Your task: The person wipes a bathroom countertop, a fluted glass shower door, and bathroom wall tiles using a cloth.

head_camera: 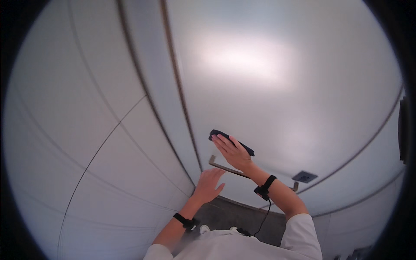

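My right hand [233, 152] lies flat over a folded dark cloth [247, 148], with the cloth between the palm and a pale, smooth glass-like panel [247, 107]. A metal bar handle [231, 169] runs across the panel just below this hand, and my right forearm covers part of it. Near the bar's left end is my left hand [209, 186], holding nothing, its thumb spread from the fingers. Whether its fingertips touch the bar or the panel I cannot tell.
A tiled wall [97, 195] rises close on my left, beside the panel's dark frame strip [182, 97]. A square dark fitting [305, 176] sits near the bar's right end. Grey floor [224, 214] shows below, and a cable [265, 217] hangs from my right wrist strap.
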A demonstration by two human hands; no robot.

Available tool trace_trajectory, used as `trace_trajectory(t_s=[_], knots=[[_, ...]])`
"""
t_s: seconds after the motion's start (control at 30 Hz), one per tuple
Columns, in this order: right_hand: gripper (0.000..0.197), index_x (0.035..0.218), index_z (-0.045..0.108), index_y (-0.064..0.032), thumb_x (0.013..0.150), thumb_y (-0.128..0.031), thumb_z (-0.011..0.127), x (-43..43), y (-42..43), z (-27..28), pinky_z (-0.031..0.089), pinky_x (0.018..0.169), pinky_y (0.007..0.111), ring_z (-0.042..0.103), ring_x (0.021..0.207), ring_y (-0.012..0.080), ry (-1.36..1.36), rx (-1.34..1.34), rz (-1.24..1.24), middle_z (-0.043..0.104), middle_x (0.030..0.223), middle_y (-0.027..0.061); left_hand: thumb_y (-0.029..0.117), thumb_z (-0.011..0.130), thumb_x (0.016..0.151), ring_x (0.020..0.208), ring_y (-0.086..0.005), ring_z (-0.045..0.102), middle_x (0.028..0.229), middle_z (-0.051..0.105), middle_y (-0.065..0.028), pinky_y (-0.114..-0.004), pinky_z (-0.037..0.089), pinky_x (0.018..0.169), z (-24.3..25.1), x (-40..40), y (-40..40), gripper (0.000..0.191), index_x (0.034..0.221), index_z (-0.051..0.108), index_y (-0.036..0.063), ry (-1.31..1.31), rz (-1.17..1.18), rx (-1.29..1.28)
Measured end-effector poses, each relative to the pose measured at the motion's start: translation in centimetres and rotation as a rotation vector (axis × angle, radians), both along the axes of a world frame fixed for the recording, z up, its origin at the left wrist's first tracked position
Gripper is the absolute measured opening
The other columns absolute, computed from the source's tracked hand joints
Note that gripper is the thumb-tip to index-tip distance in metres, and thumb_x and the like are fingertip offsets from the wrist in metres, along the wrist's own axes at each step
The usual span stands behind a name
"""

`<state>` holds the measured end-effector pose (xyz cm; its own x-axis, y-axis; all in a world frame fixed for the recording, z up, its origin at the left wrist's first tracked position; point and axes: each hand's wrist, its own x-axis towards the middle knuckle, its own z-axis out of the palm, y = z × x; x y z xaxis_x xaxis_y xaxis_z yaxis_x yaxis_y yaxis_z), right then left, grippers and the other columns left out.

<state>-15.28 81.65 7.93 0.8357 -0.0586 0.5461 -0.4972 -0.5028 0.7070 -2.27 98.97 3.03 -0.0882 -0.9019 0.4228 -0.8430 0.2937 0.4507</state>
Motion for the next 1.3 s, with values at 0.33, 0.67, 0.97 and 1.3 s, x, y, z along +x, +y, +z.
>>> trace_trajectory(t_s=[0.33,0.67,0.97,1.3], knots=[[0.049,0.146,0.052,-0.0059,0.099,-0.022,0.048,5.1,-0.8,0.8,0.025,0.124,0.038,0.035,0.15,0.0199,-0.077,0.019,0.163,0.044,0.16,0.0062,0.023,0.072,0.09,0.127,-0.0365,0.053,0.131,0.062,-0.0148,-0.049,0.036,0.11,-0.5,3.2,12.6,0.045,0.13,0.059,0.0092,0.164,0.646,-0.024],[0.053,0.145,0.052,0.0002,0.092,0.003,0.052,3.2,1.4,3.9,0.038,0.097,0.035,0.041,0.148,0.0226,-0.682,0.595,0.622,0.048,0.157,0.0142,0.015,0.074,0.085,0.119,-0.0345,0.055,0.125,0.063,-0.0129,-0.048,0.038,0.105,1.6,-5.6,27.3,0.041,0.123,0.06,0.0088,-0.048,1.154,-0.198],[0.051,0.152,0.043,0.0032,0.101,0.002,0.043,-0.1,0.3,9.1,0.025,0.119,0.045,0.034,0.151,0.0375,-1.353,0.697,1.273,0.039,0.161,0.0208,0.005,0.067,0.086,0.124,-0.0347,0.047,0.132,0.058,-0.015,-0.049,0.034,0.107,-3.0,-15.6,30.8,0.055,0.138,0.049,0.0013,-0.398,1.455,-0.539],[0.057,0.156,0.041,-0.0069,0.1,-0.012,0.052,-1.7,-0.8,11.5,0.018,0.121,0.049,0.028,0.154,0.0345,-1.073,0.676,1.466,0.03,0.167,0.0157,0.039,0.059,0.096,0.132,-0.0373,0.039,0.154,0.041,-0.0214,-0.052,0.027,0.111,-5.5,-25.2,27.5,0.085,0.161,0.019,-0.0008,-0.695,1.602,-1.02]])
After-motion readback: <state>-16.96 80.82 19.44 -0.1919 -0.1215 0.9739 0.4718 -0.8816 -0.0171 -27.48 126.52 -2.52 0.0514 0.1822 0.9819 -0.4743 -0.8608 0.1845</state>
